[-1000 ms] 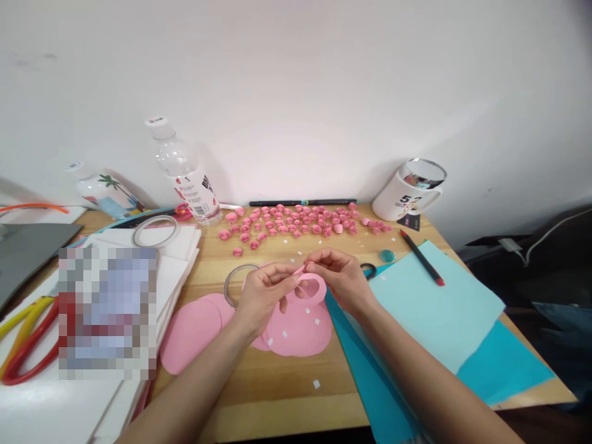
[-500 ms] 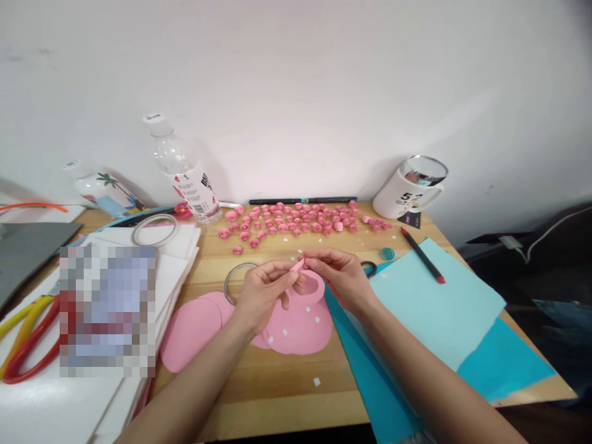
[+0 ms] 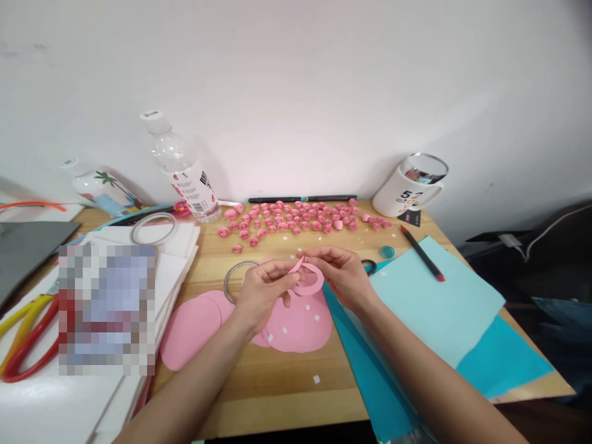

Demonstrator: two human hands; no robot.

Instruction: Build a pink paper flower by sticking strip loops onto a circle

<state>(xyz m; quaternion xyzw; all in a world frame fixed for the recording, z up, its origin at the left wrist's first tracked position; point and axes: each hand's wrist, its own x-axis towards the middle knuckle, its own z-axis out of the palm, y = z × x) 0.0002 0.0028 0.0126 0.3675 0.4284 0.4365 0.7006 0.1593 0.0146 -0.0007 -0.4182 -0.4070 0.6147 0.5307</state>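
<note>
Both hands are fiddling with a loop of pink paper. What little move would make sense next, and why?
Probably the right hand should roll the pink paper strip a little tighter while the left hand steadies it: both hold it by the fingertips, part of it hangs in a wide loop, and many small pink coils lie beyond.

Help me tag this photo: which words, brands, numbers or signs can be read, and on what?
"5" on the white mug; characters beside it are unclear.
Tall bottle: bold black letters blurred, remaining print unreadable.
Smaller bottle: a palm-tree picture; any text unreadable.
Dark card: marks too small to read.
</note>
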